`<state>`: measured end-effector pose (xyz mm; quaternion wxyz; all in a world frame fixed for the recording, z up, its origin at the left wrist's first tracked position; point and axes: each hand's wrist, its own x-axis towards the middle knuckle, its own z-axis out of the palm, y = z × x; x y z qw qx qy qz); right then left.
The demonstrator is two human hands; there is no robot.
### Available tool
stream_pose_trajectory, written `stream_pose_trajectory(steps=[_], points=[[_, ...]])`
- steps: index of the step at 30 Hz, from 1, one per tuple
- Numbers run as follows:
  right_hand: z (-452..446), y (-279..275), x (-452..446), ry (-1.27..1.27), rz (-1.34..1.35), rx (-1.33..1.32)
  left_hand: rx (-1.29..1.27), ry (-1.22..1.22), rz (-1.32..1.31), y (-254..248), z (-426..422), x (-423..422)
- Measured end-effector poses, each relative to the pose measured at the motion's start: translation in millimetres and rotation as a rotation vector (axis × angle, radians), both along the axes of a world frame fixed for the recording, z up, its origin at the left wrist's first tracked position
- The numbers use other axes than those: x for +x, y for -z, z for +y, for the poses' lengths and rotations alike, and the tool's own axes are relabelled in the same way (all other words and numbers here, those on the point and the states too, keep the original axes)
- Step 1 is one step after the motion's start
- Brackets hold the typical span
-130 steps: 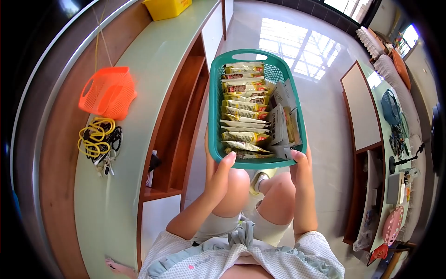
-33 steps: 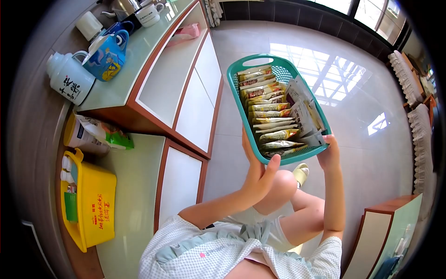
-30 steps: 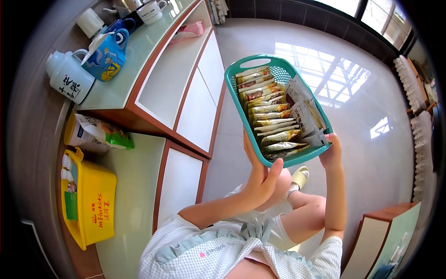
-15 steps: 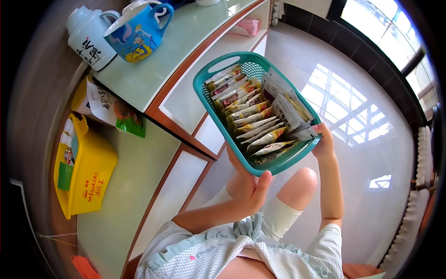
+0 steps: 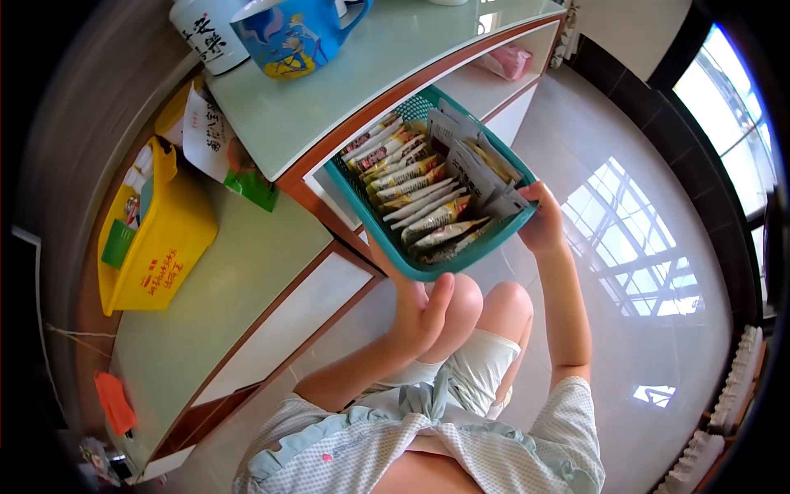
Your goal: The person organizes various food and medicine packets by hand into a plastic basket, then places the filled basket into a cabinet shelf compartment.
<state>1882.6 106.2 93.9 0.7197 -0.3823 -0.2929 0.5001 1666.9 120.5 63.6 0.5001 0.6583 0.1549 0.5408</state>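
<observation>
A teal plastic basket point(image 5: 500, 229) is held up between both hands, its far end inside the open shelf space under the counter top. Rows of small snack packets point(image 5: 415, 183) stand in it, with grey-white sachets point(image 5: 477, 169) along the right side. My left hand point(image 5: 418, 309) grips the near left corner, thumb up at the rim and fingers hidden underneath. At the right corner my right hand point(image 5: 541, 218) is closed on the rim. The counter edge hides the basket's far left part.
The cabinet counter point(image 5: 395, 62) carries a blue mug point(image 5: 292, 39) and a white thermos point(image 5: 210, 37). On the lower ledge are a yellow bin point(image 5: 164, 247), a white-and-green bag point(image 5: 218, 148) and an orange item point(image 5: 113, 403). A pink packet point(image 5: 506, 62) lies in the upper shelf.
The basket has moved toward the cabinet, and its far end has passed below the counter top into the shelf space. Both hands stay on it. The view has shifted and the knees have moved left.
</observation>
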Motion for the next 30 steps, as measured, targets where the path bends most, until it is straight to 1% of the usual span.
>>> stream_pose_trajectory(steps=[2,4,6,7,10,14,15,18,22,23,24,26,27,30], points=[[16.6,2.8,-5.2,0.067,0.079,0.012,0.108,-0.048,0.048,7.9,16.3,-0.5],[28.4,-3.7,-11.3,0.030,0.070,0.040,0.133,-0.053,0.065,6.5,27.9,-4.7],[39.3,-1.7,-10.2,0.006,0.070,0.046,0.050,-0.035,-0.013,4.6,34.1,-4.2],[44.5,0.6,-9.0,0.001,0.071,0.036,0.075,-0.099,0.014,8.1,38.7,-6.5],[55.4,-2.1,-10.4,-0.071,0.030,0.024,0.064,-0.194,0.050,4.5,39.3,-11.2],[62.7,-13.4,-20.7,-0.039,0.006,0.001,0.061,-0.271,0.148,7.0,35.3,-19.1],[64.9,-14.3,-21.5,-0.026,0.003,-0.008,0.140,-0.364,0.265,2.9,31.1,-20.9],[71.3,-8.9,-24.1,0.038,0.013,-0.019,-0.075,-0.260,0.184,3.9,21.7,-19.2],[84.0,-6.2,-29.5,0.072,0.050,0.010,-0.128,-0.170,0.223,4.9,-2.0,-20.7],[86.8,-9.2,-33.2,0.102,0.059,0.003,-0.157,-0.107,0.237,4.6,-9.2,-21.1],[91.4,-9.8,-32.6,0.093,0.038,-0.004,-0.105,-0.066,0.277,10.9,-11.3,-21.0],[104.2,-11.5,-30.9,0.071,-0.006,-0.019,-0.083,-0.013,0.247,13.8,-12.3,-18.1],[108.3,-18.6,-35.3,0.059,0.020,0.006,-0.075,-0.018,0.235,14.1,-7.8,-17.7],[122.0,-23.8,-35.3,0.035,0.035,-0.050,-0.057,-0.020,0.192,7.2,17.6,-13.8]])
